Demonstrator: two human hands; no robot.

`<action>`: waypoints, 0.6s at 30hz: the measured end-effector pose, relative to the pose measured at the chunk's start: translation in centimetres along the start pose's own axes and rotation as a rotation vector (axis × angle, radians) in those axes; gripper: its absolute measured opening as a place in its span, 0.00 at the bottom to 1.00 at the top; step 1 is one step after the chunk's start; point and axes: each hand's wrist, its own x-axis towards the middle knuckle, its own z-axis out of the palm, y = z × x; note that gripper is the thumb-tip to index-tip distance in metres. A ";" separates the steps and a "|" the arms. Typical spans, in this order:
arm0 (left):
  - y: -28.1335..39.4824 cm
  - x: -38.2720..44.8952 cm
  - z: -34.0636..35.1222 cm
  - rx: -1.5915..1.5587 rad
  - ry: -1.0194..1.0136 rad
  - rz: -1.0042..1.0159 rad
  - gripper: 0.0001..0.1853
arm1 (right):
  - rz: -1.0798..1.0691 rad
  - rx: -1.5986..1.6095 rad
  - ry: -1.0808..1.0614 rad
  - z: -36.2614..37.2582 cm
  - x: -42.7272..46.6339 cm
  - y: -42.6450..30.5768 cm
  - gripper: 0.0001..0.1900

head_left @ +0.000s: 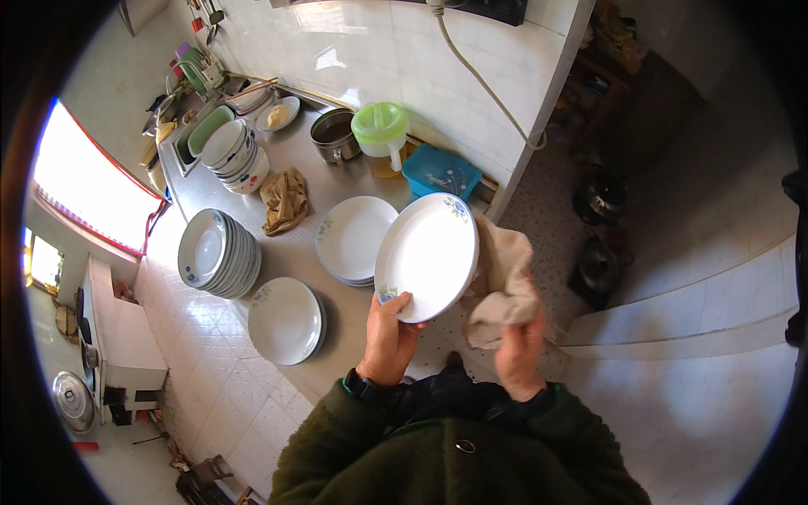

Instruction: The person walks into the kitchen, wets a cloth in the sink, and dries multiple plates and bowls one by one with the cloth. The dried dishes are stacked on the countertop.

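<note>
My left hand grips the lower rim of a white plate with blue flower decoration, thumb on its upper face. The plate is raised and tilted at the counter's front edge. In my right hand is a beige cloth, bunched and hanging against the plate's right edge; part of it is hidden behind the plate. Just left of the held plate sits a short stack of white plates. Another low stack of plates lies nearer the counter's front. Further left is a tall stack of plates.
On the steel counter lies a crumpled brown cloth beside stacked bowls. Along the tiled wall stand a metal pot, a green-lidded pitcher and a blue lidded box. A cable hangs down the wall.
</note>
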 end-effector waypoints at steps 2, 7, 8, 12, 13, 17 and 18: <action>-0.7 -0.4 0.7 -0.005 -0.079 -0.033 0.23 | -0.091 -0.160 -0.105 1.5 0.1 -0.3 0.39; -0.8 -1.2 1.4 0.104 -0.113 -0.144 0.24 | -0.064 -0.150 0.084 0.5 3.3 -1.0 0.39; -0.4 -1.2 1.2 0.129 -0.133 -0.183 0.24 | -0.020 -0.143 0.094 -0.3 4.0 -1.2 0.37; 0.6 -1.0 0.1 0.359 -0.345 -0.082 0.23 | 0.231 0.319 -0.052 -3.3 6.4 -0.9 0.23; 0.7 -1.0 -0.1 0.456 -0.431 0.001 0.24 | 0.289 0.342 -0.035 -3.5 6.7 -0.4 0.24; 0.3 -1.1 -0.8 0.713 -0.728 0.282 0.26 | 0.303 0.845 -0.338 -3.7 7.7 2.9 0.27; 0.0 -1.3 -1.0 0.688 -0.712 0.269 0.26 | 0.245 0.778 -0.330 -3.0 6.8 4.0 0.27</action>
